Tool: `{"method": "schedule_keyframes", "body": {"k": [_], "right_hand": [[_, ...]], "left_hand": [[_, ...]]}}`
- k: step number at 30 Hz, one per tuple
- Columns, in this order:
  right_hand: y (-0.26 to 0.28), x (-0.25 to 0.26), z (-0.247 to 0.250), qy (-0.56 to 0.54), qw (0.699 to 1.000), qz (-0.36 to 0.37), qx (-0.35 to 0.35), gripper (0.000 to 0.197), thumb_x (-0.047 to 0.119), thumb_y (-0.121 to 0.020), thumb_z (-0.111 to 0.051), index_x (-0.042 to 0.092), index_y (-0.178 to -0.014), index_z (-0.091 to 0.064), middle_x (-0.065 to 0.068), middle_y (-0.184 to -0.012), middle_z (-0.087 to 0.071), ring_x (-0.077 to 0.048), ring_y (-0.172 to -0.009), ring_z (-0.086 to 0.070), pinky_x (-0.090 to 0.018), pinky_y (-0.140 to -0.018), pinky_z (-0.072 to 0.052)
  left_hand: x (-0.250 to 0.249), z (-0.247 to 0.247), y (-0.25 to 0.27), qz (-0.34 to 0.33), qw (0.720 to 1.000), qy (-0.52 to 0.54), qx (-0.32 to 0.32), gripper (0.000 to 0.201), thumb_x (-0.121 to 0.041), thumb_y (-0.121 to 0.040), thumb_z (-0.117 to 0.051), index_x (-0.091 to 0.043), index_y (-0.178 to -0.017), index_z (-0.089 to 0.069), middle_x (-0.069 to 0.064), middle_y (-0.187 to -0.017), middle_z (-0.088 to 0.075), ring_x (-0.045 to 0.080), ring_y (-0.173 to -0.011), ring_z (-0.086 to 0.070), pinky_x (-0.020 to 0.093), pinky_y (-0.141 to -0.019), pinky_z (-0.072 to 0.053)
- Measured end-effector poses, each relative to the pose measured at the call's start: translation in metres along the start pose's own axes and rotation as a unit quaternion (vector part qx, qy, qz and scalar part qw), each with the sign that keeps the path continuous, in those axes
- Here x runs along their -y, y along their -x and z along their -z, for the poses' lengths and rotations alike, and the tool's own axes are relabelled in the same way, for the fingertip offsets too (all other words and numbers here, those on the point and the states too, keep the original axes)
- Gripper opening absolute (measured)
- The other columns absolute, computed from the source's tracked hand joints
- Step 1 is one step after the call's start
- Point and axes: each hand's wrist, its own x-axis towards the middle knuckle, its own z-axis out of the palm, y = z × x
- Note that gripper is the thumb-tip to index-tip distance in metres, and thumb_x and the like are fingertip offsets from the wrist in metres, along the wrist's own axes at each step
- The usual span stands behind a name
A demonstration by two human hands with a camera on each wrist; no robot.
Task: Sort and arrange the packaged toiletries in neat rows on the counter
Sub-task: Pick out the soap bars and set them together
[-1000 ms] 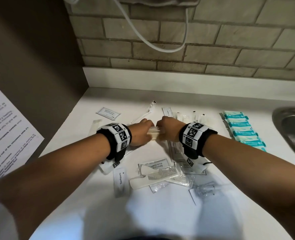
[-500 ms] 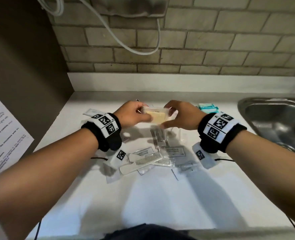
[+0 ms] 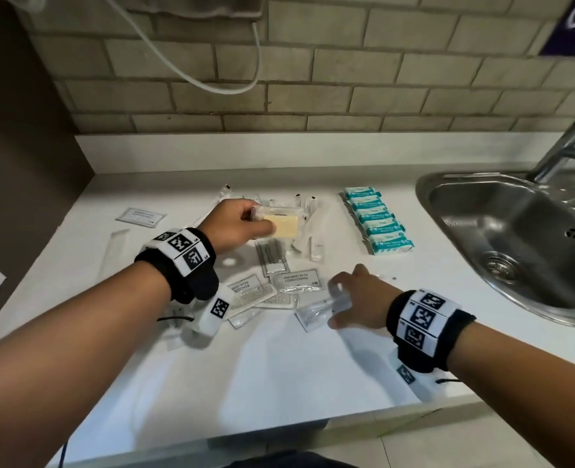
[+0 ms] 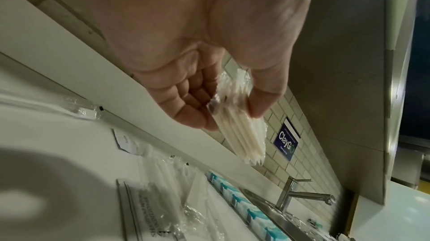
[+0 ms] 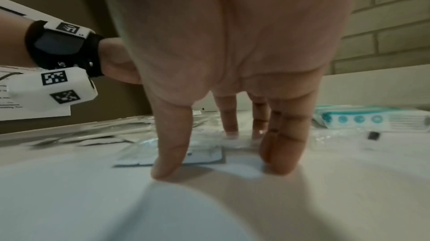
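Right hand has let go of the clear-wrapped stack of pale yellow flat packets that both hands held up together half a second ago, and has dropped to the near middle of the white counter; it is now spread, fingers straight, with fingertips touching down over a small clear plastic sachet, nothing gripped yet. Left hand now carries the stack alone, thumb and curled fingers pinching one end; the left wrist view shows the packets fanned edge-on between thumb and fingers, held above the counter, not resting on it. Just under and behind that stack lie long clear-wrapped white toothbrush-like packs, partly hidden, their exact order hard to tell. To the right, well apart from the hands, a tidy row of teal-and-white wrapped soap bars runs toward the steel sink. Between the hands sit loose items: white "shampoo with conditioner" sachets and white plastic combs in clear sleeves, overlapping, unsorted. One more white sachet lies alone far left. Judgement: soaps look done, the held stack still needs a place, and the right hand seems to be starting on the next loose sachet, so roughly mid-task with the centre pile remaining.
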Motion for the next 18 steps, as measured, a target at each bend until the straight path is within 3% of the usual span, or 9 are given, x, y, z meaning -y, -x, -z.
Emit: {"method": "schedule_keyframes", "body": {"k": [2, 6, 8, 10, 12, 14, 15, 16, 18], "right_hand": [[-0.005, 0.007, 0.004, 0.013, 0.999, 0.034, 0.014, 0.074, 0.043, -0.071, -0.075, 0.023, -0.136, -0.044, -0.003, -0.121, -0.039, -0.023, -0.108, -0.054, -0.033, -0.093, -0.048], [-0.023, 0.024, 0.011, 0.022, 0.999, 0.042, 0.001, 0.085, 0.046, -0.061, -0.079, 0.017, -0.132, -0.043, 0.000, -0.117, -0.041, -0.021, -0.106, -0.052, -0.038, -0.090, -0.053], [-0.035, 0.032, 0.015, 0.039, 0.999, 0.037, -0.011, 0.095, 0.047, -0.059, -0.082, 0.011, -0.135, -0.037, -0.004, -0.122, -0.039, -0.023, -0.114, -0.046, -0.040, -0.094, -0.050], [-0.044, 0.038, 0.025, 0.051, 0.998, 0.026, 0.002, 0.104, 0.047, -0.061, -0.083, 0.004, -0.139, -0.029, -0.009, -0.134, -0.034, -0.027, -0.125, -0.039, -0.041, -0.101, -0.046], [-0.051, 0.041, 0.038, 0.056, 0.998, 0.014, 0.038, 0.087, 0.044, -0.065, -0.082, 0.001, -0.128, -0.041, -0.016, -0.147, -0.023, -0.032, -0.135, -0.030, -0.044, -0.108, -0.041], [-0.067, 0.042, 0.048, 0.070, 0.995, 0.002, 0.069, 0.063, 0.049, -0.069, -0.079, 0.009, -0.115, -0.061, -0.021, -0.156, -0.005, -0.037, -0.144, -0.010, -0.048, -0.115, -0.028], [-0.075, 0.044, 0.051, 0.081, 0.994, 0.002, 0.073, 0.069, 0.053, -0.066, -0.079, 0.012, -0.120, -0.064, -0.024, -0.157, 0.002, -0.040, -0.145, -0.003, -0.051, -0.117, -0.023], [-0.080, 0.046, 0.053, 0.082, 0.994, 0.003, 0.075, 0.088, 0.055, -0.060, -0.082, 0.012, -0.132, -0.057, -0.024, -0.157, 0.006, -0.043, -0.144, -0.002, -0.054, -0.116, -0.022], [-0.089, 0.052, 0.057, 0.062, 0.995, 0.004, 0.077, 0.130, 0.047, -0.047, -0.091, 0.011, -0.151, -0.023, -0.021, -0.156, 0.006, -0.045, -0.144, -0.011, -0.056, -0.112, -0.031]], "left_hand": [[-0.001, -0.001, 0.000, 0.005, 1.000, 0.004, -0.003, 0.051, -0.034, -0.063, -0.078, 0.006, -0.091, -0.063, 0.014, -0.084, -0.064, 0.020, -0.077, -0.061, 0.042, -0.081, -0.051], [-0.003, -0.003, 0.000, 0.013, 1.000, 0.001, -0.025, 0.035, -0.016, -0.077, -0.077, 0.008, -0.097, -0.064, 0.025, -0.098, -0.070, 0.022, -0.082, -0.065, 0.042, -0.085, -0.053], [-0.005, -0.001, -0.002, 0.016, 0.999, -0.002, -0.036, 0.031, -0.013, -0.078, -0.076, 0.008, -0.098, -0.065, 0.024, -0.101, -0.070, 0.024, -0.084, -0.066, 0.044, -0.087, -0.053], [-0.003, 0.001, -0.005, 0.021, 0.999, 0.000, -0.045, 0.032, -0.014, -0.078, -0.076, 0.009, -0.097, -0.064, 0.023, -0.095, -0.070, 0.023, -0.081, -0.064, 0.041, -0.081, -0.053], [-0.001, 0.002, -0.009, 0.029, 0.998, -0.001, -0.049, 0.034, -0.016, -0.077, -0.077, 0.010, -0.095, -0.062, 0.018, -0.087, -0.066, 0.022, -0.078, -0.061, 0.037, -0.074, -0.049], [-0.001, 0.004, -0.013, 0.036, 0.998, -0.002, -0.055, 0.033, -0.016, -0.077, -0.077, 0.009, -0.093, -0.062, 0.016, -0.083, -0.064, 0.022, -0.076, -0.060, 0.036, -0.071, -0.048], [-0.001, 0.005, -0.017, 0.039, 0.997, -0.001, -0.060, 0.032, -0.016, -0.076, -0.077, 0.008, -0.093, -0.063, 0.017, -0.083, -0.065, 0.022, -0.075, -0.060, 0.037, -0.070, -0.050], [-0.001, 0.006, -0.019, 0.042, 0.997, -0.001, -0.062, 0.032, -0.016, -0.076, -0.077, 0.007, -0.093, -0.064, 0.017, -0.084, -0.066, 0.022, -0.076, -0.060, 0.038, -0.070, -0.050], [-0.001, 0.009, -0.024, 0.047, 0.997, 0.000, -0.066, 0.036, -0.019, -0.075, -0.078, 0.006, -0.096, -0.064, 0.014, -0.086, -0.064, 0.021, -0.076, -0.059, 0.035, -0.069, -0.048]]}}
